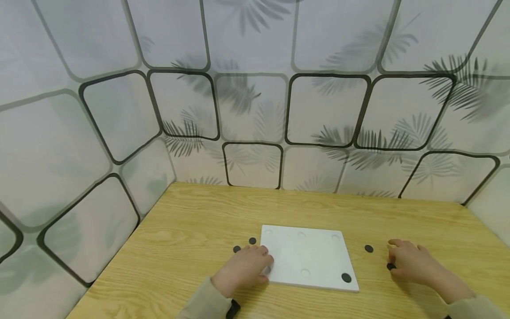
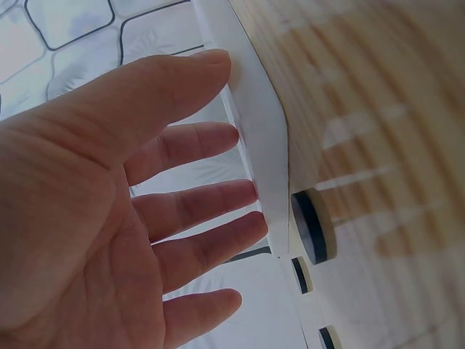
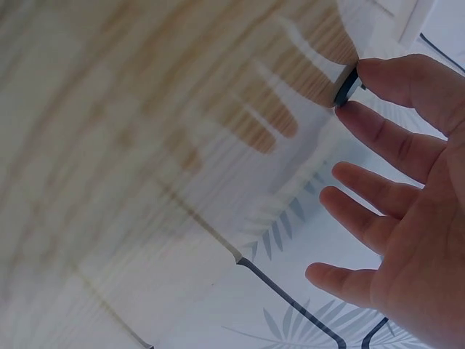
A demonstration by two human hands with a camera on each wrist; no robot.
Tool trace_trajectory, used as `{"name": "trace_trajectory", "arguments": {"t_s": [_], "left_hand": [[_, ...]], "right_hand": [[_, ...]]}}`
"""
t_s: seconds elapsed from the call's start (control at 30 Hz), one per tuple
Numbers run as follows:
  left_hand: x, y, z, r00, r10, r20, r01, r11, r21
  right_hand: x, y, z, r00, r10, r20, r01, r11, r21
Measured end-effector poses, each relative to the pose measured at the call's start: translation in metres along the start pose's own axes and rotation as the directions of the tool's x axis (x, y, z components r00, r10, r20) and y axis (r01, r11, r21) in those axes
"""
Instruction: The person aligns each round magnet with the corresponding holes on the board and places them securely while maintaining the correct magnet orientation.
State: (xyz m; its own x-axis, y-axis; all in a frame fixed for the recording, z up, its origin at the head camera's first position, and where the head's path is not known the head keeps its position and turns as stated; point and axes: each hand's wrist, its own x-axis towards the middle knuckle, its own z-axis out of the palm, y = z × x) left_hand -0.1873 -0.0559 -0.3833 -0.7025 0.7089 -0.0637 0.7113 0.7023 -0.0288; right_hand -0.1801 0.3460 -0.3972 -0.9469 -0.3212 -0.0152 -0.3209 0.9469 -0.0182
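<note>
A white board (image 1: pixel 318 252) with shallow round recesses lies on the wooden table. One black disc (image 1: pixel 346 278) fills the recess at its near right corner. My left hand (image 1: pixel 244 268) rests at the board's left edge, fingers loosely extended; the left wrist view shows the thumb and fingertips along the white edge. To the right of the board, my right hand (image 1: pixel 414 262) has thumb and index finger on opposite sides of a black disc (image 3: pixel 349 86), pinching it at the tabletop. The other fingers of that hand are spread and hold nothing.
Another black disc (image 1: pixel 368 248) lies between the board and my right hand. Beyond my left hand are two more discs, one (image 1: pixel 253 240) near the board and one (image 1: pixel 237 249) farther left. A patterned curtain (image 1: pixel 255 110) borders the table (image 1: pixel 191 230) behind and at the left.
</note>
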Motion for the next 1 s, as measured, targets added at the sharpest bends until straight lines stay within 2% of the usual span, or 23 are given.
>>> {"name": "trace_trajectory", "arguments": {"t_s": [0.7, 1.0], "left_hand": [[-0.0006, 0.0014, 0.0018, 1.0, -0.009, 0.011, 0.009, 1.0, 0.002], [-0.0001, 0.0011, 0.0015, 1.0, -0.007, 0.009, 0.007, 1.0, 0.006]], "right_hand": [[-0.0037, -0.0015, 0.0041, 1.0, -0.011, -0.007, 0.011, 1.0, 0.023], [-0.0027, -0.0037, 0.0031, 0.999, -0.002, -0.042, 0.002, 1.0, -0.001]]}}
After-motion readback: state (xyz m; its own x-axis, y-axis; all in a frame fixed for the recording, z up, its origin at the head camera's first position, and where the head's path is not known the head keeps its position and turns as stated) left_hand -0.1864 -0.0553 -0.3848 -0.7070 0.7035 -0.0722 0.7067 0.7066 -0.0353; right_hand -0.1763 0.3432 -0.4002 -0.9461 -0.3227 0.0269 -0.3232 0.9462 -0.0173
